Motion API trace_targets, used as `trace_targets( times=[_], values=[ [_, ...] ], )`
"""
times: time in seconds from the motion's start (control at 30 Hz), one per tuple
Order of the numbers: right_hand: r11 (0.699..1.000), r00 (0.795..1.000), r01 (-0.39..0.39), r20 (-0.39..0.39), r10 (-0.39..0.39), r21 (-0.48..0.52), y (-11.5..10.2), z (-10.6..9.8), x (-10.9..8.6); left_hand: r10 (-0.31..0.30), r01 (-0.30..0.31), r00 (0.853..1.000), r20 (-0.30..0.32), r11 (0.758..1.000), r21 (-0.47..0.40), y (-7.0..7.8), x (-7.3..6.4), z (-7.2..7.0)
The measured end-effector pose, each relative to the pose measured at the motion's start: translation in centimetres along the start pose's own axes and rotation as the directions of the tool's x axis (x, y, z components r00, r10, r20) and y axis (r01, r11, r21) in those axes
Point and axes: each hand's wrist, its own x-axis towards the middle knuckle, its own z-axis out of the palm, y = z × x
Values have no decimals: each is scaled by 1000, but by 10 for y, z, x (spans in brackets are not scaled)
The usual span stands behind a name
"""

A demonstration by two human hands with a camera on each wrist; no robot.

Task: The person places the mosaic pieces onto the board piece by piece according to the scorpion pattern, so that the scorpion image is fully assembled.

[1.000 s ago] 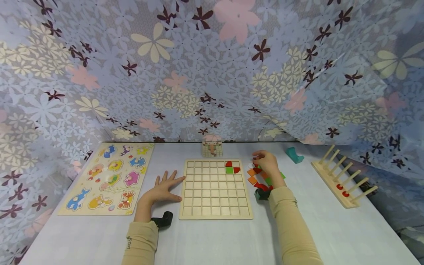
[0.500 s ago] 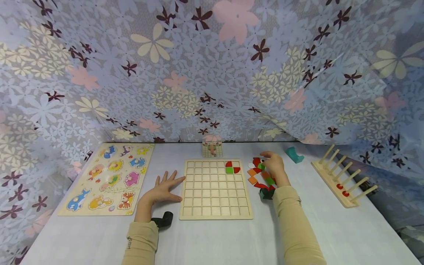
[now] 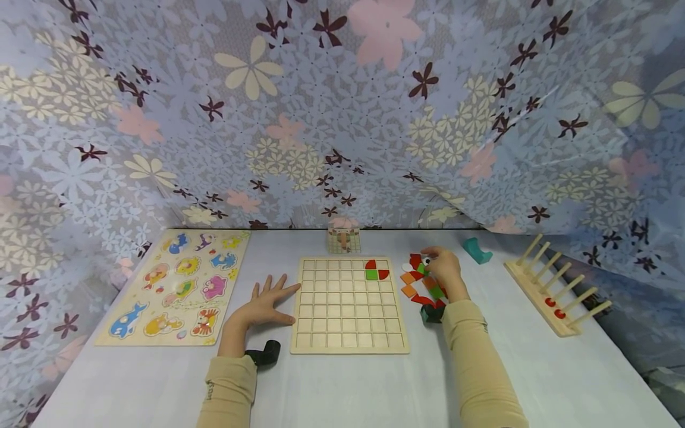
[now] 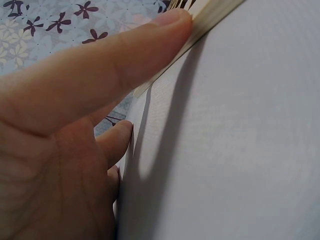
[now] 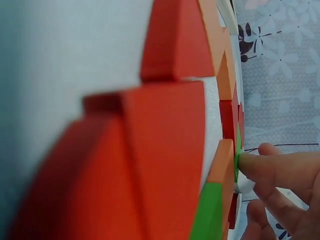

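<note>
My left hand [image 3: 263, 308] lies with spread fingers at the left edge of a wooden grid board [image 3: 348, 309]; its thumb touches the board's edge in the left wrist view. Two red quarter-round pieces and a green square [image 3: 371, 274] sit in the board's upper right cells. My right hand [image 3: 445, 268] is over a loose pile of coloured pieces right of the board. Its thumb and fingertips close round a small white piece with a black dot [image 3: 426, 260]. Red pieces [image 5: 165, 150], orange pieces and a green piece [image 5: 207, 212] lie close by in the right wrist view.
A small pattern card [image 3: 344, 241] stands behind the board. An animal puzzle board [image 3: 184, 279] lies far left. A teal curved block [image 3: 477, 251] lies to the right, and a wooden peg rack [image 3: 540, 297] with red beads stands farther right. A floral cloth hangs behind.
My right hand has shifted right across the pile, uncovering red pieces on its left; over the last half second it barely moves. My left hand stays in place.
</note>
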Motion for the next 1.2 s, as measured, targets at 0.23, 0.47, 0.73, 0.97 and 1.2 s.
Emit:
trace_targets(
  times=[0.23,0.47,0.73,0.97,1.2],
  values=[
    [999,999,31,-21,-31,-11,0,1,0,-51,50,999,16,998,44,3,2,-1],
    [999,998,40,-39,-40,-1,0,4,-1,-89,86,996,21,990,109,5,4,0],
    [994,996,51,-71,-44,97,-15,8,-6,-85,83,996,10,991,108,2,6,1],
    [983,991,125,-67,-117,138,-21,14,-8,-78,76,997,11,992,105,3,4,0],
    [933,995,78,25,-93,350,-24,23,-6,-76,74,997,13,991,109,2,5,0]
  ],
)
